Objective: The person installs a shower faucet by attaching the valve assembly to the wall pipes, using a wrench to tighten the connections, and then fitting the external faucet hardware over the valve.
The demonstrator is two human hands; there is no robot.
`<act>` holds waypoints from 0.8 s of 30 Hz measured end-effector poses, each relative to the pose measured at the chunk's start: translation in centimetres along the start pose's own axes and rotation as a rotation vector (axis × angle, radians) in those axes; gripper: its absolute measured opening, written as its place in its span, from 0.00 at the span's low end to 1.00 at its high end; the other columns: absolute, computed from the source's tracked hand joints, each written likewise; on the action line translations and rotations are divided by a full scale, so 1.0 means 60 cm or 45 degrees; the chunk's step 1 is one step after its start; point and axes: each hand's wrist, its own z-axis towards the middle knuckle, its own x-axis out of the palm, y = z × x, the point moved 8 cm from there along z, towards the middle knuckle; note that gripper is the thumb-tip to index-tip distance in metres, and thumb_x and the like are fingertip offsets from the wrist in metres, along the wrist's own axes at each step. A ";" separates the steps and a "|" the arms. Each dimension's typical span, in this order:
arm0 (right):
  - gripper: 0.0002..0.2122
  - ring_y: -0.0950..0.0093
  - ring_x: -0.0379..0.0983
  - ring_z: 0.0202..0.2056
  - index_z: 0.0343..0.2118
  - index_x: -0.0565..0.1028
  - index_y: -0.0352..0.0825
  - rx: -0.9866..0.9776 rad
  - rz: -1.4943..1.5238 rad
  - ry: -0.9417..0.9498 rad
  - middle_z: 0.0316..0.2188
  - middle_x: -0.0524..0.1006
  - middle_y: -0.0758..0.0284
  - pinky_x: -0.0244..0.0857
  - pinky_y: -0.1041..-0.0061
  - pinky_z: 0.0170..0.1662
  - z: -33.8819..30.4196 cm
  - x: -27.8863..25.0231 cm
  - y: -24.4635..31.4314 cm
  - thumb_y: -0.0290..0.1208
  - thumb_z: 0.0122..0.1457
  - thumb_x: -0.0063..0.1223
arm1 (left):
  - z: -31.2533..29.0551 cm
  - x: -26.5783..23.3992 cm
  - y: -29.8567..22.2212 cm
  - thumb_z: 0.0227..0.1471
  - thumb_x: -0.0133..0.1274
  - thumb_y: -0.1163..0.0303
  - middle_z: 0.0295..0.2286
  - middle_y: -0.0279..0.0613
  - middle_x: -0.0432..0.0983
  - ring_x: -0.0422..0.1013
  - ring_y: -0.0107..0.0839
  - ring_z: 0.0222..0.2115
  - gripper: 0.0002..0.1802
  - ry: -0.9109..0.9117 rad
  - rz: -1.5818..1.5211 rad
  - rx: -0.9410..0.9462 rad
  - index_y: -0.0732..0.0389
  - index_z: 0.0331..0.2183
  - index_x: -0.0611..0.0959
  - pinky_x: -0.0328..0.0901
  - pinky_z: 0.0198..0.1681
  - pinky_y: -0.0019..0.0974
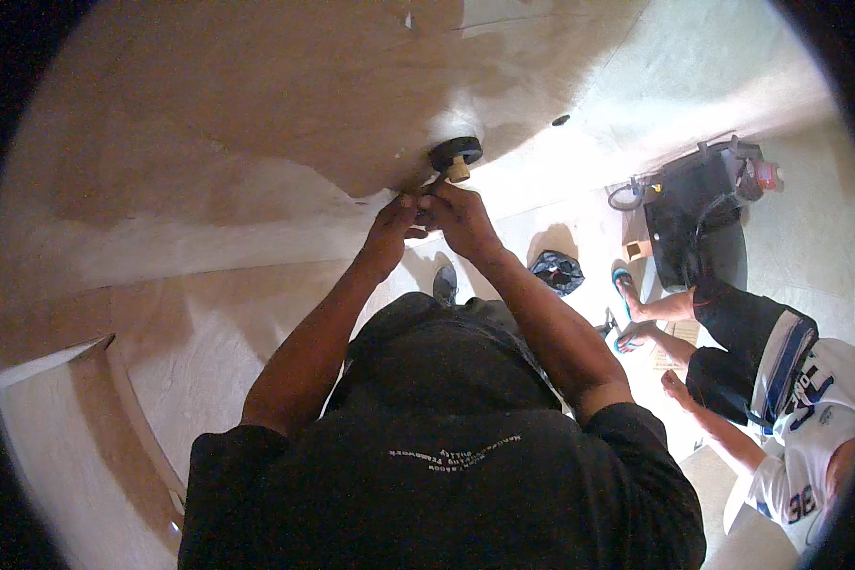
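Both my arms reach out to a pale wall (285, 180), where a round black fitting (462, 148) sticks out with a short yellowish, brass-like piece (458, 172) at its front. Just below and left of that fitting, my left hand (392, 232) has its fingers pinched together. My right hand (463, 224) is closed beside it, its upper fingers close under the brass-like piece; whether they touch it I cannot tell. The fingertips of both hands meet around something small and dark, too hidden to name.
A small dark hole (560, 121) marks the wall to the right. On the floor lie a black plastic bag (557, 273) and a large black container (698, 223) with cables. Another person (788, 399) in a white jersey is at the right. A pale ledge (90, 446) stands left.
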 end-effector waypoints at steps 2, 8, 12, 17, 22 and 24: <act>0.08 0.76 0.76 0.27 0.37 0.77 0.26 0.010 0.083 0.042 0.24 0.78 0.64 0.70 0.74 0.31 -0.007 0.013 -0.004 0.27 0.65 0.52 | 0.027 -0.014 0.021 0.64 0.42 0.39 0.39 0.38 0.80 0.75 0.31 0.40 0.30 0.115 0.139 0.112 0.56 0.48 0.78 0.71 0.44 0.43; 0.13 0.60 0.79 0.30 0.34 0.75 0.28 0.051 -0.301 -0.086 0.27 0.80 0.55 0.71 0.62 0.36 -0.079 -0.020 -0.049 0.34 0.66 0.48 | -0.030 0.009 0.069 0.65 0.41 0.42 0.42 0.42 0.80 0.76 0.33 0.43 0.31 -0.055 0.467 0.031 0.56 0.56 0.74 0.68 0.43 0.38; 0.11 0.68 0.76 0.33 0.37 0.74 0.27 0.295 -0.241 -0.211 0.31 0.80 0.59 0.69 0.68 0.41 -0.141 -0.074 -0.061 0.31 0.68 0.45 | -0.030 0.010 -0.004 0.65 0.45 0.47 0.45 0.47 0.80 0.76 0.36 0.46 0.30 -0.090 0.347 0.060 0.61 0.56 0.74 0.71 0.45 0.40; 0.10 0.76 0.74 0.32 0.43 0.72 0.29 0.115 -0.291 -0.505 0.27 0.76 0.65 0.68 0.74 0.39 -0.159 -0.123 0.020 0.31 0.70 0.41 | -0.031 0.071 -0.106 0.62 0.50 0.45 0.48 0.47 0.79 0.71 0.39 0.54 0.31 0.141 -0.366 -0.117 0.61 0.54 0.76 0.65 0.54 0.48; 0.14 0.84 0.69 0.27 0.50 0.75 0.29 -0.074 -0.214 -0.676 0.27 0.76 0.71 0.64 0.81 0.27 -0.094 -0.132 0.135 0.29 0.63 0.58 | -0.012 0.099 -0.134 0.60 0.52 0.43 0.49 0.46 0.78 0.71 0.42 0.54 0.32 0.126 -0.527 -0.117 0.58 0.53 0.77 0.62 0.56 0.53; 0.11 0.82 0.72 0.28 0.45 0.77 0.29 -0.058 -0.236 -0.660 0.28 0.78 0.68 0.67 0.79 0.31 -0.068 -0.132 0.156 0.28 0.62 0.58 | -0.008 0.103 -0.138 0.59 0.53 0.42 0.50 0.46 0.78 0.71 0.43 0.54 0.32 0.113 -0.553 -0.095 0.57 0.53 0.77 0.62 0.56 0.54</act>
